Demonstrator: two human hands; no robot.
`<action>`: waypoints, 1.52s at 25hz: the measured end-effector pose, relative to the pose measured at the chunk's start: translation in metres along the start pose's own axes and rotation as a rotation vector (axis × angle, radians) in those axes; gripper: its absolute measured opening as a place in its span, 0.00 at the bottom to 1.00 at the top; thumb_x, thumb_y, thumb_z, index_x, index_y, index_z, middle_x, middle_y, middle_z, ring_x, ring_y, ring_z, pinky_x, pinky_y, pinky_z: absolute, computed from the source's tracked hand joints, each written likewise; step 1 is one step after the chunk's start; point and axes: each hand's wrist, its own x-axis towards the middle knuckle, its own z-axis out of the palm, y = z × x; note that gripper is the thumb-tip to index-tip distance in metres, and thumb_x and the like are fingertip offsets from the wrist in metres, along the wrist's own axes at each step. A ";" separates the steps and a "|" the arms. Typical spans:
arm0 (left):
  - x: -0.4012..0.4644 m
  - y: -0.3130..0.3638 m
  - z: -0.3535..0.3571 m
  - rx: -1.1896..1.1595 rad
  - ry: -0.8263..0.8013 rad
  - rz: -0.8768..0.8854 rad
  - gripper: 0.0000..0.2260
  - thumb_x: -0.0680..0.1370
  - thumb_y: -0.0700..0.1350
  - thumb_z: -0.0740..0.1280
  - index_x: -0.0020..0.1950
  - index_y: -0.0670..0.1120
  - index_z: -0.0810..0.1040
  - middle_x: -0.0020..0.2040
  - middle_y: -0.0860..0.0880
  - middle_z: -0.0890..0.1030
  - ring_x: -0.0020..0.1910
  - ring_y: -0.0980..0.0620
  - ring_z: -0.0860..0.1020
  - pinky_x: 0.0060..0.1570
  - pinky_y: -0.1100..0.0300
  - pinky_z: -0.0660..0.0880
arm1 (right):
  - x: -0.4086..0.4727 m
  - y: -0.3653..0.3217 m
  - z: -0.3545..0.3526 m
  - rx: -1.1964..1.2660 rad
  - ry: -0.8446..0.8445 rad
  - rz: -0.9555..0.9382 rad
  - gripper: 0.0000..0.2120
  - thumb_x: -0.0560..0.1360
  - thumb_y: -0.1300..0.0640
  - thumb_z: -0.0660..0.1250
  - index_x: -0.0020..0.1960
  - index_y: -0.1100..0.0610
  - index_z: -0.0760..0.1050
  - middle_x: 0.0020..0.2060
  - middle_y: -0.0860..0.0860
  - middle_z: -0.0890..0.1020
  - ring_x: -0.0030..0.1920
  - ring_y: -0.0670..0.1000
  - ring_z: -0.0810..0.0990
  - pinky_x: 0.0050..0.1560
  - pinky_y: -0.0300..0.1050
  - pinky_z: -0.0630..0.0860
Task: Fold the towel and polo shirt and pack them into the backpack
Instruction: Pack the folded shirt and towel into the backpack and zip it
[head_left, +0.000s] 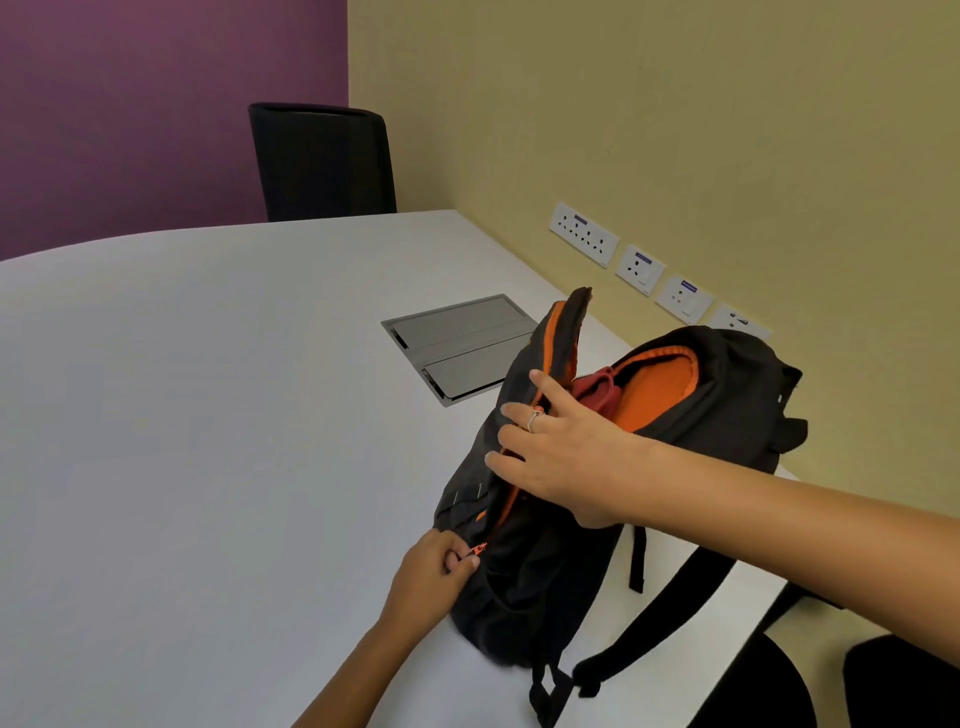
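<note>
Left grip (431, 566) pinches zipper pull (478, 549); right (561, 447) flat on backpack (727, 395) atop white table (208, 389).

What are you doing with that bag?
A person is packing a black backpack that lies on a white table. Its main pocket is open, showing orange lining, and a dark red cloth is tucked inside. The left hand pinches the orange zipper pull low on the bag. The right hand rests with straight fingers on the front flap. It looks like the bag is about to be zipped.
</note>
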 end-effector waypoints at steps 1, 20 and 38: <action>0.001 0.000 -0.002 -0.011 -0.008 -0.003 0.04 0.75 0.46 0.68 0.41 0.49 0.76 0.38 0.53 0.76 0.37 0.58 0.74 0.39 0.67 0.71 | 0.002 -0.002 0.004 -0.009 0.042 0.021 0.25 0.73 0.59 0.65 0.69 0.60 0.65 0.62 0.59 0.71 0.68 0.63 0.65 0.70 0.71 0.46; 0.012 0.067 -0.068 -0.506 -0.243 -0.131 0.09 0.75 0.42 0.71 0.34 0.45 0.79 0.29 0.52 0.75 0.28 0.58 0.73 0.37 0.65 0.74 | -0.014 -0.004 0.050 0.220 0.445 0.320 0.12 0.57 0.66 0.77 0.34 0.56 0.76 0.34 0.51 0.75 0.36 0.53 0.73 0.34 0.46 0.68; 0.027 0.166 -0.079 -0.319 -0.015 0.386 0.09 0.77 0.53 0.67 0.53 0.51 0.81 0.44 0.54 0.82 0.46 0.58 0.79 0.48 0.61 0.78 | -0.036 0.024 0.034 0.893 0.560 0.644 0.06 0.74 0.51 0.69 0.46 0.52 0.83 0.37 0.46 0.83 0.40 0.47 0.79 0.42 0.43 0.74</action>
